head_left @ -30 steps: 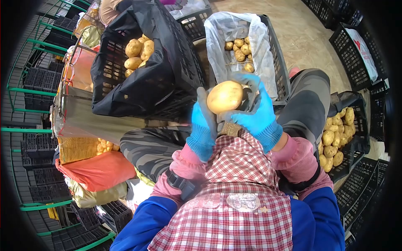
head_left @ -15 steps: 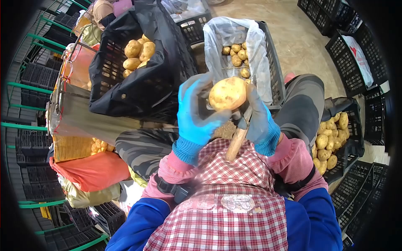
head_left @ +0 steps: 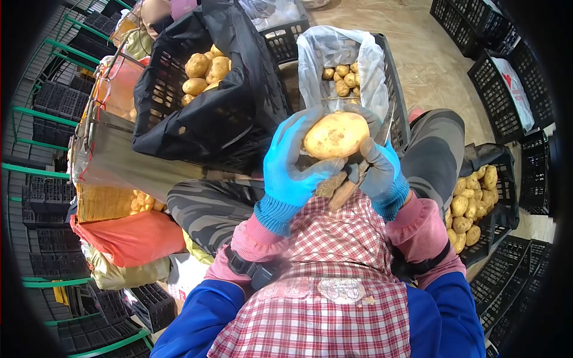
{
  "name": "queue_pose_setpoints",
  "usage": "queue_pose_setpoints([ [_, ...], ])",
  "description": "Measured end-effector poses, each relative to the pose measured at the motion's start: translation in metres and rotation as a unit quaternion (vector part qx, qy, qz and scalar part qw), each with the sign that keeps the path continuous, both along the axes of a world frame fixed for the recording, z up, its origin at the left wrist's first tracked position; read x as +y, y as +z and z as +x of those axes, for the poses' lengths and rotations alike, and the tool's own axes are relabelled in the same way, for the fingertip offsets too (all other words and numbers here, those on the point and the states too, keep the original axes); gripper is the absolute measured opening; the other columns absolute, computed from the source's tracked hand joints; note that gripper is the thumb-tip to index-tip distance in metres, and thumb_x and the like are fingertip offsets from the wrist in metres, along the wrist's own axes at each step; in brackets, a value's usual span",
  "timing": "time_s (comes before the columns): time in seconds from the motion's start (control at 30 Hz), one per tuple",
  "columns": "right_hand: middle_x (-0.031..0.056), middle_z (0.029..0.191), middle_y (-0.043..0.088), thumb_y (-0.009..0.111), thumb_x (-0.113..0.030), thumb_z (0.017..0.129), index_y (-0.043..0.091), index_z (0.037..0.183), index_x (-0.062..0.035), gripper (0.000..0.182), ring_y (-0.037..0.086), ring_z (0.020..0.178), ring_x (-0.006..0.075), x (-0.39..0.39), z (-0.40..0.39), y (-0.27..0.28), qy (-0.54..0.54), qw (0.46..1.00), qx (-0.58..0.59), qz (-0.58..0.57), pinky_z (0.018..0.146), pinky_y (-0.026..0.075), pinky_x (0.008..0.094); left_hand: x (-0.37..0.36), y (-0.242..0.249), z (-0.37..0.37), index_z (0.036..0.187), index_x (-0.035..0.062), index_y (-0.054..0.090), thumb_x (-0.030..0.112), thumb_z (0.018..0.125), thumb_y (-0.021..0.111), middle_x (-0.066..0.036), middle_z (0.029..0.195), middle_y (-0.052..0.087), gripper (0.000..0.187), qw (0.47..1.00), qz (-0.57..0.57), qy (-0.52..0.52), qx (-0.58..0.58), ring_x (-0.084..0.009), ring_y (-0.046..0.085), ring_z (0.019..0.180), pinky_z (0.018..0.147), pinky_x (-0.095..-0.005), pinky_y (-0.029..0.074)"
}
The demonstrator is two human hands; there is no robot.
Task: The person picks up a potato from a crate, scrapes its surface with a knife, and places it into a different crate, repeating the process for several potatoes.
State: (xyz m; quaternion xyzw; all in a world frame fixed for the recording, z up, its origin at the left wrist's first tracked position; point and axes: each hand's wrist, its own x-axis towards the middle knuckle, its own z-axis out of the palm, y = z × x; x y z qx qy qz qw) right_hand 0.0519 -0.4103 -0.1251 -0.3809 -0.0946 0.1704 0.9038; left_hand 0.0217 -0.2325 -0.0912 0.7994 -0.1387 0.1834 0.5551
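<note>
A large potato (head_left: 337, 136) is held up in front of my chest between my two gloved hands. My left hand (head_left: 291, 164), in a blue and grey glove, has its fingers round the potato's left side. My right hand (head_left: 382, 173) touches the right side of the potato and also grips a knife with a wooden handle (head_left: 343, 194). The knife's blade (head_left: 389, 122) points up past my right fingers. Below the potato, a brown lump (head_left: 330, 185) shows beside my left thumb.
A black-lined crate (head_left: 173, 128) of potatoes stands front left, a crate with a clear liner (head_left: 371, 65) and smaller potatoes ahead. More potatoes (head_left: 471, 203) fill a crate at right. A red sack (head_left: 128, 238) lies at left. Part of another person (head_left: 156, 12) shows top left.
The potato and both hands have shifted slightly right, and the potato is turned more sideways. The knife's blade now shows above my right hand. The view has shifted slightly.
</note>
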Motion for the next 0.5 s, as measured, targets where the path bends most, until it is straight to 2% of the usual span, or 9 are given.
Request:
queue_pose_setpoints([
  [0.03, 0.0107, 0.123, 0.061, 0.07, -0.033, 0.092, 0.043, 0.144, -0.006, 0.064, 0.062, 0.073, 0.0109, -0.001, 0.001, 0.001, 0.005, 1.0, -0.014, 0.005, 0.054, 0.048, 0.0206, 0.001, -0.001, 0.001, 0.137, -0.0034, 0.053, 0.029, 0.077, 0.085, -0.014, 0.135, 0.055, 0.076, 1.0, 0.01, -0.002, -0.006, -0.0222, 0.057, 0.122, 0.102, -0.0348, 0.048],
  [0.13, 0.0113, 0.125, 0.061, 0.073, -0.032, 0.09, 0.043, 0.144, -0.0057, 0.067, 0.062, 0.074, 0.0114, -0.006, 0.001, 0.002, 0.012, 0.999, -0.047, 0.015, 0.055, 0.048, 0.0206, -0.013, 0.001, -0.008, 0.141, -0.0018, 0.048, 0.041, 0.083, 0.081, -0.014, 0.127, 0.061, 0.079, 0.975, -0.187, -0.019, 0.12, -0.0217, 0.063, 0.109, 0.09, -0.0322, 0.053],
  [0.2, 0.0115, 0.125, 0.06, 0.075, -0.03, 0.088, 0.043, 0.143, -0.0055, 0.068, 0.062, 0.075, 0.012, -0.008, 0.001, 0.004, 0.009, 0.998, -0.057, 0.015, 0.055, 0.048, 0.0209, -0.012, 0.01, -0.012, 0.142, -0.0035, 0.044, 0.042, 0.088, 0.075, -0.013, 0.125, 0.062, 0.077, 0.954, -0.215, -0.026, 0.208, -0.0205, 0.065, 0.106, 0.09, -0.0313, 0.054],
  [0.27, 0.0116, 0.126, 0.06, 0.075, -0.028, 0.088, 0.041, 0.145, -0.0062, 0.07, 0.061, 0.076, 0.0127, -0.005, 0.002, 0.003, -0.02, 0.996, -0.085, 0.009, 0.055, 0.048, 0.0218, -0.014, 0.016, -0.013, 0.143, -0.0047, 0.042, 0.041, 0.092, 0.07, -0.013, 0.127, 0.06, 0.073, 0.942, -0.232, -0.03, 0.242, -0.021, 0.064, 0.109, 0.093, -0.0322, 0.052],
  [0.3, 0.0116, 0.126, 0.06, 0.075, -0.026, 0.088, 0.04, 0.147, -0.0065, 0.071, 0.062, 0.075, 0.013, -0.006, 0.001, 0.004, -0.023, 0.996, -0.09, 0.002, 0.055, 0.049, 0.0222, -0.015, 0.018, -0.012, 0.143, -0.005, 0.041, 0.039, 0.094, 0.068, -0.014, 0.129, 0.059, 0.071, 0.943, -0.237, -0.03, 0.232, -0.0221, 0.062, 0.113, 0.097, -0.0336, 0.051],
  [0.37, 0.0118, 0.126, 0.06, 0.075, -0.024, 0.088, 0.037, 0.15, -0.0073, 0.074, 0.062, 0.075, 0.0134, -0.011, 0.0, 0.008, -0.017, 0.996, -0.091, -0.014, 0.055, 0.049, 0.0229, -0.019, 0.018, -0.008, 0.143, -0.0045, 0.04, 0.036, 0.096, 0.065, -0.017, 0.136, 0.054, 0.067, 0.966, -0.215, -0.038, 0.139, -0.0242, 0.058, 0.121, 0.103, -0.0361, 0.047],
  [0.43, 0.0118, 0.126, 0.06, 0.075, -0.022, 0.088, 0.033, 0.152, -0.0079, 0.077, 0.062, 0.073, 0.0134, -0.018, 0.0, 0.015, -0.006, 0.996, -0.081, -0.02, 0.055, 0.05, 0.0233, -0.025, 0.006, -0.002, 0.144, -0.0029, 0.039, 0.032, 0.095, 0.064, -0.02, 0.144, 0.047, 0.065, 0.986, -0.159, -0.052, -0.022, -0.0263, 0.052, 0.129, 0.108, -0.0382, 0.043],
  [0.5, 0.0117, 0.124, 0.061, 0.075, -0.019, 0.088, 0.03, 0.154, -0.0084, 0.081, 0.063, 0.072, 0.0132, -0.022, 0.0, 0.021, -0.003, 0.998, -0.067, -0.014, 0.055, 0.05, 0.0233, -0.027, 0.0, 0.0, 0.146, -0.0033, 0.035, 0.024, 0.092, 0.067, -0.021, 0.148, 0.043, 0.067, 0.985, -0.15, -0.073, -0.054, -0.0288, 0.048, 0.133, 0.111, -0.0406, 0.04],
])
